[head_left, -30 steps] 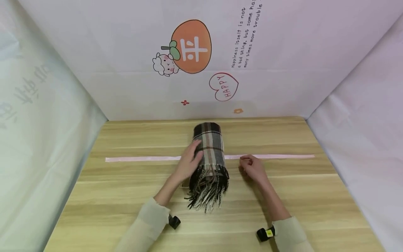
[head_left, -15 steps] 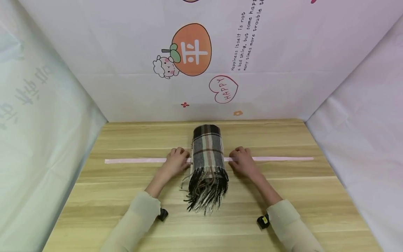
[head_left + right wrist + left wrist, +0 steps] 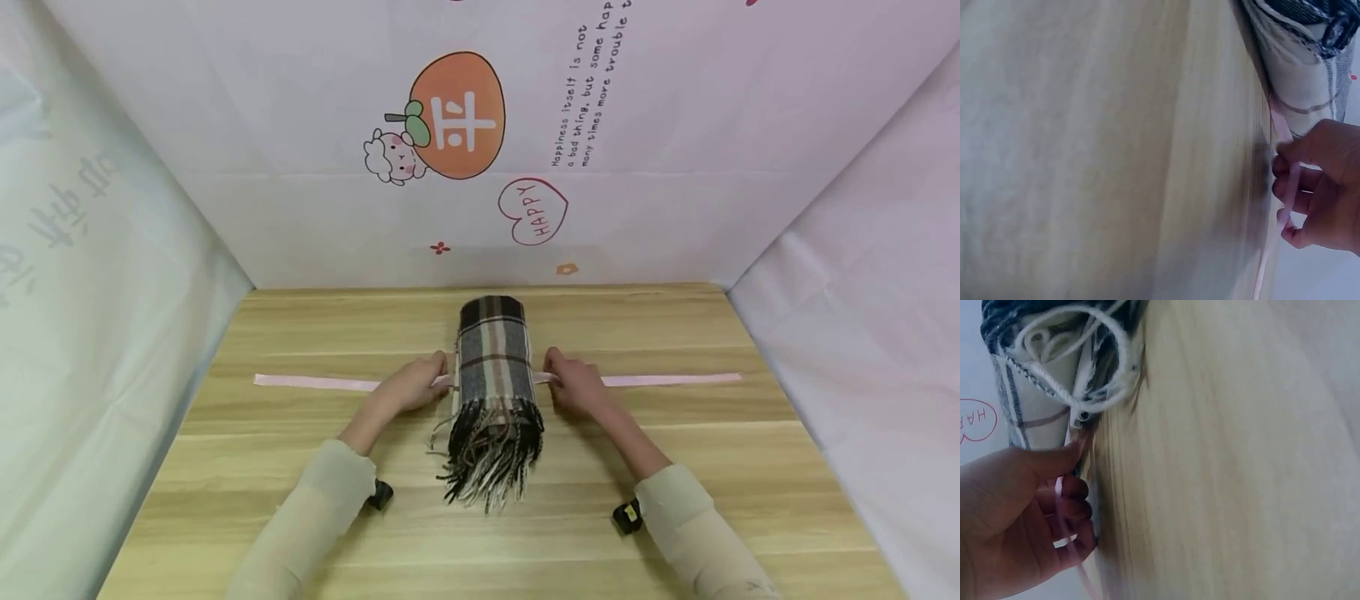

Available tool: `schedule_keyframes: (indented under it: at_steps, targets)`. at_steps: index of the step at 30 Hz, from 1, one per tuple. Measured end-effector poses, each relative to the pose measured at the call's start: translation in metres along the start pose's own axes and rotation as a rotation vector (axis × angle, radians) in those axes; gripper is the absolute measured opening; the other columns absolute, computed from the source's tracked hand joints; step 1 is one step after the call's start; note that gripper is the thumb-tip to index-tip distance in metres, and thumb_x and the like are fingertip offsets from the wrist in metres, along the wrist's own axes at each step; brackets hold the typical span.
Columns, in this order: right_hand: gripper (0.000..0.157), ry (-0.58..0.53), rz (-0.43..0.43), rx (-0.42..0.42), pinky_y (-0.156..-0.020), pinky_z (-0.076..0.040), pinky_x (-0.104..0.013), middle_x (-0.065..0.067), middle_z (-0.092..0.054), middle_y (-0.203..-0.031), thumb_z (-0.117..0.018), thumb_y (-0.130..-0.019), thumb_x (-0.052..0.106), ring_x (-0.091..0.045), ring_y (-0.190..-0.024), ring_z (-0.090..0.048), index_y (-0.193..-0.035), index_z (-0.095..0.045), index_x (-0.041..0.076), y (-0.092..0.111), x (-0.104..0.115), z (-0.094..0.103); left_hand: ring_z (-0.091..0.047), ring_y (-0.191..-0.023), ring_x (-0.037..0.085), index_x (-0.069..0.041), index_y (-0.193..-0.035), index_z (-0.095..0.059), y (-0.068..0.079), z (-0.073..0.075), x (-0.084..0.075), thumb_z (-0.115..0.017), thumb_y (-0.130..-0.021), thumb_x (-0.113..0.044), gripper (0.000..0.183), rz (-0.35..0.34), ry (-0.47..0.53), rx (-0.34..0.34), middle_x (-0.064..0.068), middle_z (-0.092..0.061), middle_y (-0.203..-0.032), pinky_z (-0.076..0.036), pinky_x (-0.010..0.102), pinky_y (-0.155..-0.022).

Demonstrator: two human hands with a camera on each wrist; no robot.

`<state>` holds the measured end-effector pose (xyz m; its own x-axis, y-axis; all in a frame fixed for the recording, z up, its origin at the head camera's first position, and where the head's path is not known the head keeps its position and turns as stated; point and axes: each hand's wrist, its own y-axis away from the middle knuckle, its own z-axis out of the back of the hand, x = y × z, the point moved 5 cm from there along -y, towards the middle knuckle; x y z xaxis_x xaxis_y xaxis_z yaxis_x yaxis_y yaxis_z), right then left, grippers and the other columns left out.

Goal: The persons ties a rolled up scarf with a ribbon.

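A rolled plaid scarf [image 3: 495, 358] in grey, black, white and brown lies on the table, its fringe [image 3: 491, 462] toward me. Beneath it a pink ribbon [image 3: 667, 380] runs crosswise and comes out on both sides. Close by the roll's left side, my left hand [image 3: 408, 385] pinches the ribbon between thumb and curled fingers; the left wrist view shows the strip [image 3: 1066, 534] passing through them. On the other side my right hand [image 3: 577, 383] pinches the ribbon too, and the right wrist view shows the strip [image 3: 1290, 187] across its curled fingers. The ribbon's middle is hidden under the scarf.
The wood-grain table [image 3: 480, 558] ends at a white printed back wall [image 3: 300, 200], a little beyond the scarf. White sheets [image 3: 862, 333] hang along both sides. A small black camera [image 3: 627, 517] sits at the right wrist, another [image 3: 381, 495] at the left.
My left hand has left the scarf's side and moved down-left onto the ribbon. My right hand has come inward to the roll. Both have taken hold of the ribbon and raised it slightly beside the scarf.
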<state>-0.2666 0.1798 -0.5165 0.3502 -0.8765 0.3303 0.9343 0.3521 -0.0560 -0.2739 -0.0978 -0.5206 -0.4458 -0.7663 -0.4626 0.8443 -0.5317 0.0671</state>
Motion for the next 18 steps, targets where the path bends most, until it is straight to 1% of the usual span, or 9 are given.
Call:
schedule_keyframes:
  at_steps: [2,3,6,7,9,12,15,16,18]
  targets:
    - [0.024,-0.009,-0.03,0.011,-0.057,-0.043,-0.043,-0.009,-0.064,-0.069,-0.061,-0.087,0.002,-0.023,-0.057,-0.054,-0.11,-0.054,0.008,0.001,-0.004,0.003,-0.056,-0.069,0.019,-0.009,-0.107,-0.051,0.0,0.002,0.002,-0.062,-0.096,-0.01,0.015,0.003,-0.015,-0.01,0.005,-0.062,-0.082,-0.048,0.035,-0.064]
    - [0.025,-0.01,-0.047,-0.007,-0.055,-0.042,-0.041,-0.009,-0.062,-0.066,-0.06,-0.086,0.002,-0.021,-0.054,-0.051,-0.11,-0.056,0.006,0.002,-0.007,0.005,-0.056,-0.068,0.019,-0.009,-0.107,-0.052,0.0,0.003,0.003,-0.063,-0.094,-0.008,0.017,0.012,-0.029,-0.026,0.006,-0.064,-0.082,-0.048,0.034,-0.062]
    - [0.021,-0.019,-0.116,-0.127,-0.054,-0.044,-0.043,-0.009,-0.061,-0.063,-0.061,-0.085,0.005,-0.022,-0.054,-0.049,-0.106,-0.062,0.002,0.004,-0.013,0.008,-0.062,-0.068,0.022,-0.008,-0.106,-0.056,0.002,0.006,0.007,-0.06,-0.094,-0.008,0.013,0.073,-0.074,-0.113,0.009,-0.068,-0.083,-0.051,0.036,-0.061]
    - [0.018,-0.021,-0.141,-0.179,-0.056,-0.045,-0.046,-0.01,-0.062,-0.065,-0.062,-0.086,0.008,-0.025,-0.056,-0.052,-0.103,-0.064,0.002,0.004,-0.015,0.009,-0.063,-0.069,0.024,-0.008,-0.105,-0.057,0.003,0.008,0.008,-0.059,-0.094,-0.009,0.011,0.096,-0.086,-0.152,0.009,-0.068,-0.083,-0.052,0.038,-0.061]
    - [0.016,-0.03,-0.189,-0.281,-0.065,-0.047,-0.053,-0.013,-0.065,-0.076,-0.065,-0.088,0.014,-0.032,-0.069,-0.057,-0.098,-0.067,0.003,0.005,-0.018,0.011,-0.065,-0.074,0.027,-0.008,-0.103,-0.061,0.002,0.011,0.008,-0.058,-0.097,-0.014,0.009,0.143,-0.104,-0.226,0.01,-0.069,-0.085,-0.053,0.042,-0.066]
    - [0.02,-0.069,-0.258,-0.385,-0.075,-0.044,-0.06,-0.019,-0.064,-0.096,-0.069,-0.09,0.022,-0.041,-0.09,-0.055,-0.097,-0.07,0.004,0.006,-0.02,0.01,-0.061,-0.089,0.032,-0.008,-0.103,-0.067,0.003,0.014,0.005,-0.057,-0.1,-0.017,0.014,0.227,-0.106,-0.302,0.011,-0.068,-0.095,-0.045,0.051,-0.078]
    - [0.029,-0.176,-0.336,-0.444,-0.076,-0.043,-0.056,-0.023,-0.059,-0.1,-0.074,-0.088,0.026,-0.041,-0.093,-0.052,-0.102,-0.067,0.002,0.008,-0.019,0.007,-0.049,-0.104,0.035,-0.01,-0.107,-0.07,0.004,0.012,-0.001,-0.06,-0.098,-0.016,0.015,0.313,-0.058,-0.368,0.014,-0.06,-0.11,-0.033,0.052,-0.08]
    - [0.034,-0.224,-0.371,-0.456,-0.073,-0.043,-0.054,-0.023,-0.058,-0.098,-0.075,-0.087,0.027,-0.041,-0.09,-0.052,-0.104,-0.064,0.001,0.008,-0.018,0.006,-0.045,-0.107,0.035,-0.01,-0.111,-0.069,0.005,0.013,-0.002,-0.062,-0.097,-0.018,0.017,0.341,-0.024,-0.398,0.015,-0.056,-0.114,-0.032,0.052,-0.081]
    - [0.046,-0.352,-0.457,-0.461,-0.066,-0.043,-0.048,-0.021,-0.057,-0.091,-0.077,-0.086,0.031,-0.038,-0.081,-0.052,-0.109,-0.054,-0.001,0.009,-0.015,0.003,-0.039,-0.105,0.034,-0.005,-0.111,-0.061,0.006,0.013,-0.006,-0.067,-0.093,-0.02,0.024,0.393,0.043,-0.471,0.017,-0.048,-0.115,-0.029,0.048,-0.079]
